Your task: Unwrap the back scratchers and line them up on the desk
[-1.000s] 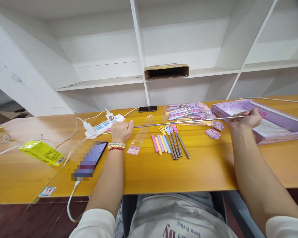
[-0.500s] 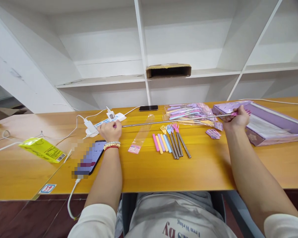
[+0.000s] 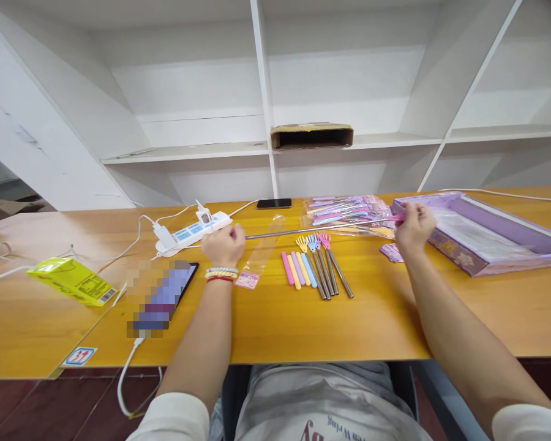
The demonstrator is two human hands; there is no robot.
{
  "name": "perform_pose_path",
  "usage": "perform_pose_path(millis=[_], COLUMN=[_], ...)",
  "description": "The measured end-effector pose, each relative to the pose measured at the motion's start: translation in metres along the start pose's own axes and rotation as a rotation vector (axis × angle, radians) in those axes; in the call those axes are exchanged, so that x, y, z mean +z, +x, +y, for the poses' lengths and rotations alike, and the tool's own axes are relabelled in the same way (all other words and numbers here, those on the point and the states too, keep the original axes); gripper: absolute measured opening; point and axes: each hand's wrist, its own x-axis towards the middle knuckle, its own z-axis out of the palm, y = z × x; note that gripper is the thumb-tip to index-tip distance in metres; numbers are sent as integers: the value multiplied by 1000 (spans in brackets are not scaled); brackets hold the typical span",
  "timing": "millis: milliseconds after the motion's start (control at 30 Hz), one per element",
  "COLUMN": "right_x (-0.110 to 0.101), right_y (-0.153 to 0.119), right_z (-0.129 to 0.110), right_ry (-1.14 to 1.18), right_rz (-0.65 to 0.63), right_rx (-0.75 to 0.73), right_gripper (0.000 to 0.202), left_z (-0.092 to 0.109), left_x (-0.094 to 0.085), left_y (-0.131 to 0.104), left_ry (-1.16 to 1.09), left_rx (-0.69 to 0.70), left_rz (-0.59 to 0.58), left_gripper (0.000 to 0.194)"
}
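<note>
A thin metal telescopic rod [image 3: 298, 231] stretches between my two hands above the table. My left hand [image 3: 224, 244] is closed round its left end. At the right, my right hand [image 3: 414, 226] grips the end with a pink head, mostly hidden by the fingers. Below the rod lie several metal rods [image 3: 324, 272] with yellow, blue and pink claw heads. Several pastel handle sleeves [image 3: 299, 269] are lined up beside them. A clear plastic sleeve with a pink label [image 3: 248, 280] lies left of these. Packaged scratchers [image 3: 344, 211] are piled behind.
A purple box [image 3: 482, 260] stands at the right, with a small pink packet [image 3: 391, 252] near it. On the left are a power strip [image 3: 193, 233], a charging phone [image 3: 165, 297] and a yellow carton [image 3: 76, 278]. A black phone [image 3: 274, 203] lies at the back.
My hands have moved closer together, the left one to the right and the right one to the left. The rod's visible span between them is shorter.
</note>
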Motion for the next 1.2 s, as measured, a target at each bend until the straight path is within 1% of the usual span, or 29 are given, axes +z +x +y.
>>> perform_pose_path(millis=[100,167,233,300,367,433,567,667,800,867,900,967,1033,1067,1133,1200], right_x=[23,35,43,49,54,57,59,60,63,62,60,52,40,32,16,1], right_y=[-36,-59,-80,-97,-110,-119,-121,-119,-112,-101,-92,-67,-37,-22,4,24], right_z=[-14,-22,-28,-31,-31,-29,-20,-15,-16,-15,-13,-7,3,8,16,21], right_ry=[83,101,118,129,137,151,196,239,287,334,354,381,407,430,475,494], right_rz=[-261,-450,-584,-689,-789,-862,-941,-965,-925,-848,-786,-626,-447,-345,-150,-6], right_rx=[-51,-46,-28,-23,-14,6,44,93,110,130,141,156,168,166,175,194], right_gripper=[13,10,10,14,18,22,28,31,31,39,41,37,30,26,14,4], left_z=[41,62,77,87,94,97,97,94,89,82,76,59,39,28,9,-7], left_x=[-6,-11,-16,-20,-24,-26,-25,-21,-14,-10,-9,-6,-3,-2,2,6], left_y=[-15,-26,-35,-44,-50,-54,-54,-52,-46,-38,-34,-22,-10,-4,5,11], left_ry=[39,58,73,79,71,59,48,14,7,26,40,70,96,104,122,126], left_rx=[79,137,196,254,305,328,334,366,364,322,287,211,155,148,104,82], left_rz=[-156,-285,-396,-464,-497,-512,-490,-459,-421,-398,-383,-348,-309,-289,-236,-188], left_gripper=[59,67,72,75,76,75,69,65,63,63,63,62,59,58,56,53])
